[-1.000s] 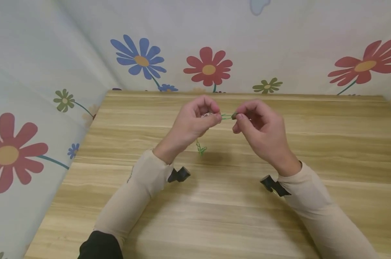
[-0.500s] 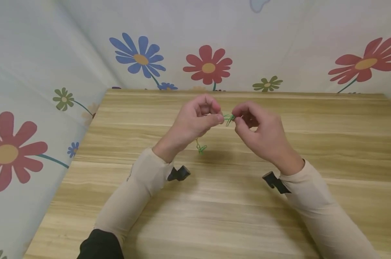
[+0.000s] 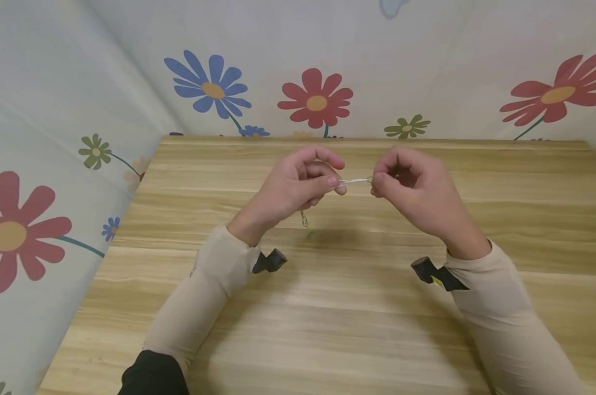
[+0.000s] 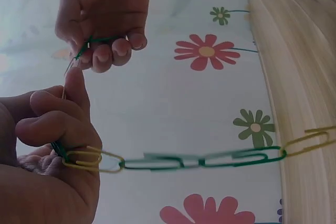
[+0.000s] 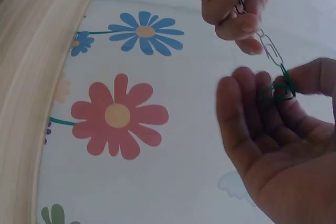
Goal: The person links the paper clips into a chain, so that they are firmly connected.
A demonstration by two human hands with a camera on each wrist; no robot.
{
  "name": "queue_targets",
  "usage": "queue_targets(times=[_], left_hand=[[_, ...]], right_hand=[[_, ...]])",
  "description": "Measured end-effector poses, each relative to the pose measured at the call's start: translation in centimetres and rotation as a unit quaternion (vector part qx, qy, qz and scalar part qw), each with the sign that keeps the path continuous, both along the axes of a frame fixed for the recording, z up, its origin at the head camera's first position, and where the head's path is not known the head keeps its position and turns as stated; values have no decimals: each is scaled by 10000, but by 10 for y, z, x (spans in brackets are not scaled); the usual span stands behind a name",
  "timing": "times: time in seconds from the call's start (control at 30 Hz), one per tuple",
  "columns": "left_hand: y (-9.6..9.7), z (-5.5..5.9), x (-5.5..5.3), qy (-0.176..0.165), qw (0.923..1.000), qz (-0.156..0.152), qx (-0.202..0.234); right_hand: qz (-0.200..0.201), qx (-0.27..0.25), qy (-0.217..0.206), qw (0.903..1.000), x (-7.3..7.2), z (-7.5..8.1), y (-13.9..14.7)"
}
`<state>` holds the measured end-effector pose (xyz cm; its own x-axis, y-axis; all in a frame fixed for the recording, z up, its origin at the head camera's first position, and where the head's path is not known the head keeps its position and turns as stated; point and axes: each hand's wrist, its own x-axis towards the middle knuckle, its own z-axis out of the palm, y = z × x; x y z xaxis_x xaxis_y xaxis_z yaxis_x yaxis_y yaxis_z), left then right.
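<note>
My left hand [image 3: 300, 184] pinches a white paper clip [image 5: 270, 51] between thumb and fingertips. Opposite it, my right hand [image 3: 418, 192] pinches a green paper clip [image 5: 285, 77] linked to the white one's far end. Another green clip [image 5: 268, 97] lies against the right hand's curled fingers. Through the left palm runs more of the paper clip chain [image 4: 122, 164], its yellow and green links dangling below that hand. In the head view the hanging part [image 3: 305, 219] is small and blurred. The left fingers hide some links.
Both hands are above a wooden table [image 3: 327, 329]. A flower-printed curtain [image 3: 450, 66] stands behind it and along its left side. Each wrist carries a small black camera, the left camera [image 3: 270, 261] and the right camera [image 3: 438, 272], low over the table.
My right hand has moved to the right, away from the left. Green links showed between the hands before; now the white paper clip is stretched there. The dangling chain end has swung slightly.
</note>
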<state>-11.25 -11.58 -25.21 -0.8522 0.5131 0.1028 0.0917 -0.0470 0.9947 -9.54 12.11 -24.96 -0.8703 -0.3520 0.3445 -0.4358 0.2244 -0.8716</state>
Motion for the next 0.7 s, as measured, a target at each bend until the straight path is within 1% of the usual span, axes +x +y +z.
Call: queue_targets(times=[0.1, 0.17, 0.2, 0.27, 0.33, 0.43, 0.5, 0.6, 0.7], left_hand=[[2, -1, 1, 363, 9991, 194, -127], [4, -1, 3, 620, 9973, 333, -203], [4, -1, 4, 751, 9961, 389, -246], [6, 0, 5, 937, 9940, 458, -331], [7, 0, 6, 1043, 9925, 486, -406], [8, -1, 8, 1172, 9903, 501, -561], [8, -1, 9, 1239, 9891, 507, -619], [9, -1, 10, 1300, 9880, 512, -656], [11, -3, 10, 1167, 9904, 464, -569]], right_hand=[[274, 201, -299, 9990, -2, 1, 4], [334, 421, -362, 9979, -1, 0, 4], [313, 522, -308, 9977, -1, 0, 3], [207, 745, 69, 9970, 0, -2, 0], [101, 928, 644, 9935, 2, -4, -5], [-20, 1101, 1463, 9831, 6, -7, -15], [-91, 1140, 1793, 9771, 8, -10, -21], [-277, 1186, 1861, 9749, 9, -11, -25], [-311, 985, 1649, 9809, 9, -11, -24]])
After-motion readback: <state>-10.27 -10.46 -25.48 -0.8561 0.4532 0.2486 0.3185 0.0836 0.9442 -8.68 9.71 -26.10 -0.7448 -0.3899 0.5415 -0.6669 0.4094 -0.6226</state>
